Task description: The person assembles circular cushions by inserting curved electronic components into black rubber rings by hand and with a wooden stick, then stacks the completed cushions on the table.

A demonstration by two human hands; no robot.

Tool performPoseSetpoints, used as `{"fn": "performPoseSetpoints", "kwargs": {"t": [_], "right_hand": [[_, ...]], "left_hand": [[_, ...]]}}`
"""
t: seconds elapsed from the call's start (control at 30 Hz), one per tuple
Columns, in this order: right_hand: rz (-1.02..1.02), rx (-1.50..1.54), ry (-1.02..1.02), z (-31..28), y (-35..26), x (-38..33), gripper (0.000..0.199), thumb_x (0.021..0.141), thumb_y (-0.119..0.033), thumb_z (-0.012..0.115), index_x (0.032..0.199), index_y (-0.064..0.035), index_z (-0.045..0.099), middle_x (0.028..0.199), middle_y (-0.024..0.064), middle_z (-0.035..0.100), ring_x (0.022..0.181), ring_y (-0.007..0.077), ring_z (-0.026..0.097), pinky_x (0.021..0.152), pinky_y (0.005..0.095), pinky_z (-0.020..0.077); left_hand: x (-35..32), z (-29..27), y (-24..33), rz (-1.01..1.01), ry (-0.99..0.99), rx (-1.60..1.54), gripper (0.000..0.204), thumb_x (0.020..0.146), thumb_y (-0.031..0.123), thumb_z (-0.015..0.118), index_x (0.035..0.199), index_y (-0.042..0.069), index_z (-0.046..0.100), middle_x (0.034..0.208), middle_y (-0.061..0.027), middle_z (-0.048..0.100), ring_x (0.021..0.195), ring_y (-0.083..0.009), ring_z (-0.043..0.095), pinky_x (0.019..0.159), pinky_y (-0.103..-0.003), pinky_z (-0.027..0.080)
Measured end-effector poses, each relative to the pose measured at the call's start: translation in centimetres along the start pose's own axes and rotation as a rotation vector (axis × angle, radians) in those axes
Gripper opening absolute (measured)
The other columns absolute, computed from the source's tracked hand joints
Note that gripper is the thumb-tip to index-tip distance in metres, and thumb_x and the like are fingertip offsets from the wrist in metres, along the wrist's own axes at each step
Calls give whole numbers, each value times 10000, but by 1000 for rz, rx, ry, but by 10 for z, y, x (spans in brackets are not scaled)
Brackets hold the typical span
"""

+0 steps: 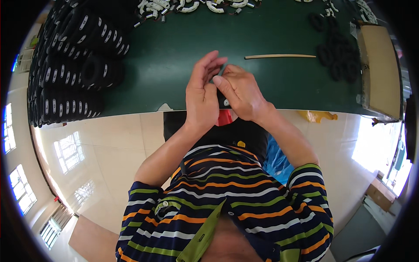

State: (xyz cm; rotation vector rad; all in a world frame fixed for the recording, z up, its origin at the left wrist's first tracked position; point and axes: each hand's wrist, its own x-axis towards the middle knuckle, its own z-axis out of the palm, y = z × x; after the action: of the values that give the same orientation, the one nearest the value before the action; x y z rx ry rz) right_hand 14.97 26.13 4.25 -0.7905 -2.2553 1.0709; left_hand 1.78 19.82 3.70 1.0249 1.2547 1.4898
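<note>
My left hand (203,94) and my right hand (242,91) meet just above the front edge of the green table. Between them sits a small black piece with a white mark (226,102), mostly hidden by the palms; its full shape does not show. The fingers of my right hand bend round it, with the thumb toward my left hand. My left hand cups its other side, its fingers long and slightly curled. Beyond my right hand a thin wooden stick (280,56) lies on the green table (170,74).
Stacks of black rings with white marks (70,74) rise at the left. White curved parts with small metal cylinders (190,6) lie along the far side. Loose black rings (338,56) lie at the right, beside an open cardboard box (380,72). A blue plastic bag (277,160) is below the table.
</note>
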Motion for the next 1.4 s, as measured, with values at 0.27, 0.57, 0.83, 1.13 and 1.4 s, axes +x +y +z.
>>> {"fn": "performPoseSetpoints", "kwargs": {"t": [0.27,0.57,0.83,1.13,1.4], "right_hand": [[-17,8,134,13,-1,0,377,1047,-192,520,758,13,646,803,194,671,837,417,589,785,512,469],[208,283,182,11,-4,-8,520,1076,-318,554,705,42,603,706,164,575,729,301,526,658,430,433],[236,276,267,19,-6,-8,543,1079,-348,561,714,51,608,643,146,499,675,261,477,624,415,406],[231,309,264,19,-4,-5,496,1085,-333,542,782,49,638,680,167,548,668,287,500,632,423,419],[306,335,196,11,-7,-17,434,1084,-316,538,875,43,662,816,170,620,784,263,576,733,406,456]], "left_hand": [[-3,7,1,-27,106,27,495,937,-91,328,1397,-32,501,1277,-195,659,1169,-233,644,1043,-355,512],[3,-4,-2,-31,45,-44,431,978,-64,349,1376,-37,512,1260,-178,662,1164,-217,643,1032,-339,504],[-7,-15,-14,95,143,172,280,1069,66,460,1308,-32,568,1109,-137,664,972,-166,634,886,-297,522],[-3,-12,-3,89,34,128,249,1127,173,469,1249,-6,591,761,10,562,725,-62,510,673,-238,442],[2,-24,-18,55,7,-75,278,1124,242,513,1271,9,549,669,0,570,620,-65,527,601,-231,430]]}}
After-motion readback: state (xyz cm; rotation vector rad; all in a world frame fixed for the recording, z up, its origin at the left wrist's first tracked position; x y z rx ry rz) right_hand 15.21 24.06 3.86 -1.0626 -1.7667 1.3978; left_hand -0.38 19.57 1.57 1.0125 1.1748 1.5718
